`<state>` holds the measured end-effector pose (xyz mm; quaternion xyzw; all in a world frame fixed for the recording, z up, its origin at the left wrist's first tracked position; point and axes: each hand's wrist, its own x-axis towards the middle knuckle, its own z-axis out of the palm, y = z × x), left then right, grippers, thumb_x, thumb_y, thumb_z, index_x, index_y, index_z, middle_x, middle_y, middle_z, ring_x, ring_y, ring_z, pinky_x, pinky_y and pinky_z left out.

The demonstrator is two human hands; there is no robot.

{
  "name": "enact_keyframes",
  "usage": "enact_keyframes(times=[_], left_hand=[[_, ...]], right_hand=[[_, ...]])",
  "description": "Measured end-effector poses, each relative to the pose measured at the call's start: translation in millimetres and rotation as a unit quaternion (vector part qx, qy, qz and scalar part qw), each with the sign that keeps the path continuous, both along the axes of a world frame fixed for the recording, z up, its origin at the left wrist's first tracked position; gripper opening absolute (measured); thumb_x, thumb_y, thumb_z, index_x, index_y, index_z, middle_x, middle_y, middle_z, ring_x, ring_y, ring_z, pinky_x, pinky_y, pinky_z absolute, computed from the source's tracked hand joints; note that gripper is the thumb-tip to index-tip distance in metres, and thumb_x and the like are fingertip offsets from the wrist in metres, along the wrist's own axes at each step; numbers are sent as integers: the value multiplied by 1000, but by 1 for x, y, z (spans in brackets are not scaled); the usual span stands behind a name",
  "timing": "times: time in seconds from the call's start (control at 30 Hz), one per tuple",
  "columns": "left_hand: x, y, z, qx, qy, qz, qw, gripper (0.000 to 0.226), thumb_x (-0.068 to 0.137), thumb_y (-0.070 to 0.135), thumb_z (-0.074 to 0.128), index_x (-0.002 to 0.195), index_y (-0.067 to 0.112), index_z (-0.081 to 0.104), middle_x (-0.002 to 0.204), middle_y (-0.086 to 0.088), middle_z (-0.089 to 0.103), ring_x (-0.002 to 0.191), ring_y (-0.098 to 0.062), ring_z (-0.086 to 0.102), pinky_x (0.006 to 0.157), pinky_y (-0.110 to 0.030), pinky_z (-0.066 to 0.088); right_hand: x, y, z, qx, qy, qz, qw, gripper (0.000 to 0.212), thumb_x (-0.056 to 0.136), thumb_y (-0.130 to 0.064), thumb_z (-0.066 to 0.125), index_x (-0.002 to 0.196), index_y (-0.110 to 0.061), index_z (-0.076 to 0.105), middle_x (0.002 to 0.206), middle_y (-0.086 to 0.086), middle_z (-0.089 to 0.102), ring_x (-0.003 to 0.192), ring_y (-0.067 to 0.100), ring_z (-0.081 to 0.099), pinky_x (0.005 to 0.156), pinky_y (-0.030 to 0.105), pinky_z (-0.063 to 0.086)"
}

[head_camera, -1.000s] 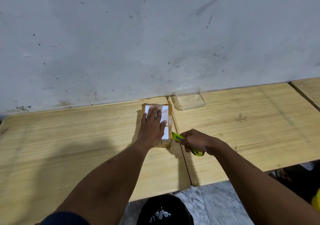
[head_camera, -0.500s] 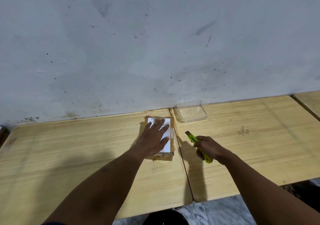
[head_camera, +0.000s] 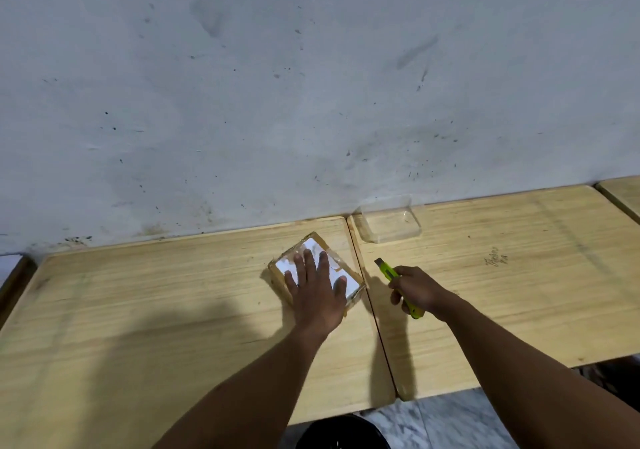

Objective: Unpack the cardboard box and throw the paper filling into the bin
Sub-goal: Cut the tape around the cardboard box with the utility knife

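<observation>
Flat, left hand [head_camera: 317,296] presses cardboard box [head_camera: 313,268].

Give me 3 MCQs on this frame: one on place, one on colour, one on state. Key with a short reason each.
1. Where is the clear plastic container?
A. On top of the cardboard box
B. On the right tabletop, against the wall
C. On the floor by the bin

2. What colour is the utility knife's handle?
A. Red
B. Black
C. Yellow-green

3. What is the left hand doing?
A. Lying flat on the cardboard box
B. Gripping the knife
C. Hanging off the table edge

Key:
1 B: the clear plastic container sits on the right tabletop at the wall, beyond the cardboard box.
2 C: the utility knife in the right hand is yellow-green, its tip pointing up and away.
3 A: the left hand lies spread, palm down, on the box, which looks closed and taped.
</observation>
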<state>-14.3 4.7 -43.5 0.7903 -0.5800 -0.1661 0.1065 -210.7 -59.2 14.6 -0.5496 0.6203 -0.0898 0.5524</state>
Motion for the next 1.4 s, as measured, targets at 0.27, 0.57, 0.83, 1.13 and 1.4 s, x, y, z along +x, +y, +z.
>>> enact_keyframes(times=[0.27, 0.57, 0.83, 1.13, 1.4], left_hand=[[62, -15, 12, -46, -89, -242, 965, 70, 95, 59, 9, 156, 26, 18, 165, -4, 9, 152, -19, -5, 122, -46, -1], [91, -30, 2, -72, -75, -306, 946, 61, 100, 59, 20, 155, 33, 18, 165, 6, 5, 150, -10, -9, 123, -42, 3], [17, -16, 4, -17, -55, -4, 998, 60, 103, 51, 18, 157, 26, 13, 165, -5, -4, 150, -28, -16, 120, -48, -11], [33, -11, 6, -24, -79, -175, 981, 64, 101, 57, 15, 157, 29, 1, 165, -2, -9, 150, -21, -18, 120, -48, -12], [29, -11, 2, -17, -78, -155, 985, 66, 102, 55, 13, 157, 22, -2, 165, 0, -10, 149, -19, -18, 120, -50, -11]], right_hand=[[1, 1, -4, -8, 1, 3, 1000, 9, 93, -7, 49, 94, -8, 57, 71, 16, 64, 50, 23, 47, 45, 25, 38], [-15, 1, -15, -3, 13, -5, 1000, 10, 94, -8, 49, 97, -10, 58, 72, 17, 66, 51, 23, 49, 46, 25, 39], [-5, 3, -2, -26, -10, -18, 999, 16, 95, -9, 50, 108, -8, 59, 74, 14, 67, 54, 23, 51, 51, 28, 42], [16, 15, 16, -26, -51, -1, 998, 34, 95, -8, 49, 122, -29, 50, 71, 11, 66, 53, 22, 52, 46, 26, 40], [18, 21, 17, -31, -51, -4, 998, 44, 93, -7, 48, 133, -25, 51, 69, 11, 63, 47, 20, 50, 42, 24, 39]])
